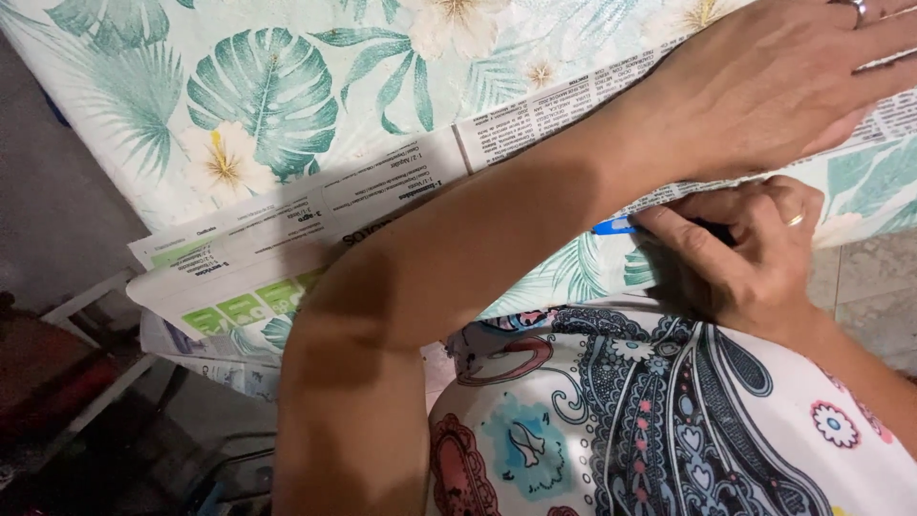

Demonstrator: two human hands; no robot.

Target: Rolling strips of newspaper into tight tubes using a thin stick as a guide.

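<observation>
A folded newspaper (287, 239) lies across a surface covered with a leaf-and-flower print cloth (258, 96). My left arm crosses over from the lower left, and my left hand (774, 86) rests flat on the newspaper's right part, pressing it down. A ring shows on one of its fingers. My right hand (745, 253), also wearing a ring, sits just below the paper's near edge. It is closed around a slim blue tool (613, 226) whose tip points left along that edge. I cannot tell what kind of tool it is.
My paisley-patterned garment (669, 420) fills the lower right. A white frame (91, 301) and dark, reddish things stand at the lower left beside the covered surface. Tiled floor (874, 287) shows at the right edge.
</observation>
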